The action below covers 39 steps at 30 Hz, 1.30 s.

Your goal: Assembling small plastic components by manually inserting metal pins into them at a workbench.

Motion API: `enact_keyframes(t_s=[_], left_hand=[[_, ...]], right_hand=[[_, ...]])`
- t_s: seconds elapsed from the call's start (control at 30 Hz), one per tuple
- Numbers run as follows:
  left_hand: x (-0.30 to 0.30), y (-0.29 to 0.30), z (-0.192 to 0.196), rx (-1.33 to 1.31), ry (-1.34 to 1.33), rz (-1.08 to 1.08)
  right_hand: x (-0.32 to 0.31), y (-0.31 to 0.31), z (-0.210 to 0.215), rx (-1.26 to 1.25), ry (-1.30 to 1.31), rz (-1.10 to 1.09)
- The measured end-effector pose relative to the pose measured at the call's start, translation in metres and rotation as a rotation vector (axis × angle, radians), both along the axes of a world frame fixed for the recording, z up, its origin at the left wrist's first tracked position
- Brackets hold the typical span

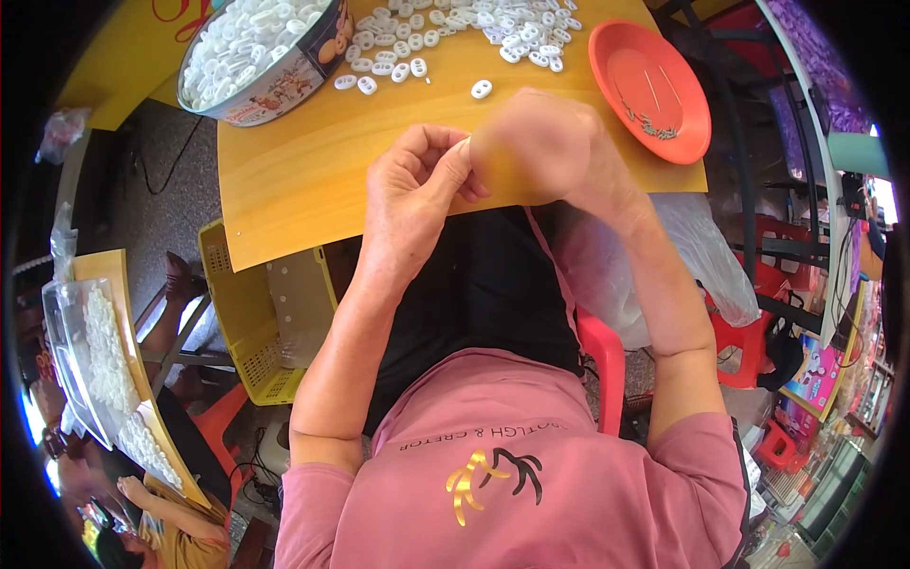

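Note:
My left hand (417, 185) is raised at the near side of the yellow-brown table (303, 175), its thumb and index finger pressed together in a pinch. Whatever lies between those fingertips is too small or hidden to name. Close against it is my right hand (545, 147), its fingers smeared, so their hold cannot be read. Just beyond the hands lies a single small white oval piece with two holes (482, 89). Many more such white pieces (403, 47) are scattered farther back. A red oval plate (684, 90), right of my right hand, carries two thin needle-like rods and several small metal bits.
At the back left a round printed tin (270, 106) is heaped with white pieces. Below the table edge stand a yellow basket (220, 270) and a clear plastic bag (701, 251). A red chair (602, 356) is beside me. Far left, another person's hand (133, 488) is near a second table.

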<state>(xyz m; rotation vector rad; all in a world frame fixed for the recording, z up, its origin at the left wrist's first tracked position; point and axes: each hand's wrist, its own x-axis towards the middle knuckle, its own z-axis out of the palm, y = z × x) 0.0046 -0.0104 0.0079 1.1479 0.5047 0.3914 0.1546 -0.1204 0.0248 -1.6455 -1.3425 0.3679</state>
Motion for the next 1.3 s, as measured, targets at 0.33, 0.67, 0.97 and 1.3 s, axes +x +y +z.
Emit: enact_keyframes(t_s=[0.33,0.67,0.97,1.3], left_hand=[[-0.009,0.008,-0.004,-0.026,-0.048,0.043],[-0.001,0.01,0.0,-0.116,-0.136,0.11],[0.006,0.004,0.005,-0.108,-0.147,0.071],[0.006,0.002,0.006,-0.044,-0.092,0.052]], right_hand=[[0.042,0.03,-0.008,-0.114,-0.568,0.007],[0.012,0.012,0.004,-0.11,0.577,-0.047],[-0.004,-0.001,0.012,-0.028,0.559,-0.03],[-0.008,-0.004,0.016,-0.04,0.342,-0.089]])
